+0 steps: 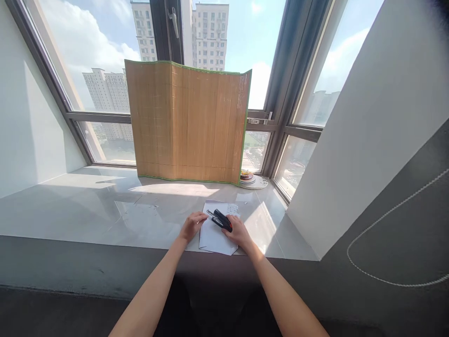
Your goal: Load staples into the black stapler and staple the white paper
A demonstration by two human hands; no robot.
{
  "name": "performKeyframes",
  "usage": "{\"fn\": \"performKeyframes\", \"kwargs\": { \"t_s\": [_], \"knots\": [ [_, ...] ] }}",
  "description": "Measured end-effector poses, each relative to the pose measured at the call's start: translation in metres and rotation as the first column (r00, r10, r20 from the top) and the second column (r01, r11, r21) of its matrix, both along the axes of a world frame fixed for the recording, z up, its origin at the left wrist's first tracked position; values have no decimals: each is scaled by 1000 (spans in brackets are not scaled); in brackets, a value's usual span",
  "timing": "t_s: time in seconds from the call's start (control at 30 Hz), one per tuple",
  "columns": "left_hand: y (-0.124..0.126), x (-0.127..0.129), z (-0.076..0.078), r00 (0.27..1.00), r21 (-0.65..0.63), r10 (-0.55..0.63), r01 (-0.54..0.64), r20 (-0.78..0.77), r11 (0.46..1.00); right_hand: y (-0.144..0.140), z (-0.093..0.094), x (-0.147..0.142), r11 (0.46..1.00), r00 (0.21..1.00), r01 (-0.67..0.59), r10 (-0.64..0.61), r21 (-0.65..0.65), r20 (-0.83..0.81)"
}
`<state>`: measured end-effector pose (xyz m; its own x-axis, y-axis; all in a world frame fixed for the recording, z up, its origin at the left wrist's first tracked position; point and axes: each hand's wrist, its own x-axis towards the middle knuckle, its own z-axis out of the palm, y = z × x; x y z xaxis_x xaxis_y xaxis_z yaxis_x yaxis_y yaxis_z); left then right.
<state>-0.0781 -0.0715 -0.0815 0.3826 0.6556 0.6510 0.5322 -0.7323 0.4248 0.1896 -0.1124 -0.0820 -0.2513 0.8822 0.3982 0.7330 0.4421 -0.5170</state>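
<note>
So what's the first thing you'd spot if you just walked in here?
Probably the tall tan bamboo screen with green edging, standing folded on the grey windowsill against the bright windows. Next, in front of it, the right hand holding a black stapler over white paper, steadied by the left hand.

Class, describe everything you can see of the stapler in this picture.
The stapler is small, black and glossy like plastic, with a red patch at its near end and a silvery metal strip along the underside. It lies tilted, front end pointing up-left, over the white paper sheets on the grey sill. The right hand grips its rear end; the left hand rests on the paper's left edge, apart from it.
</note>
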Motion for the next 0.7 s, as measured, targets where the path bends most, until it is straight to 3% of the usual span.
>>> {"fn": "performKeyframes", "kwargs": {
  "t_s": [0.27, 0.4, 0.57, 0.7],
  "knots": [
    [3, 1, 2, 983, -151, -121, 142, 141, 978, -9, 8, 7, 997, 997, -71, 70, -37, -43],
    [6, 0, 0, 981, -168, -173, 186, 93, 968, -8, 7, 8, 995, 993, -93, 90, -46, -73],
    [7, 0, 2, 991, -165, -135, 132, -7, 977, -5, 4, 10, 995, 993, -90, 86, -44, -75],
    [10, 1, 4, 986, -130, -161, 154, -40, 979, -2, 0, 10, 995, 992, -97, 94, -31, -87]
  ]
}}
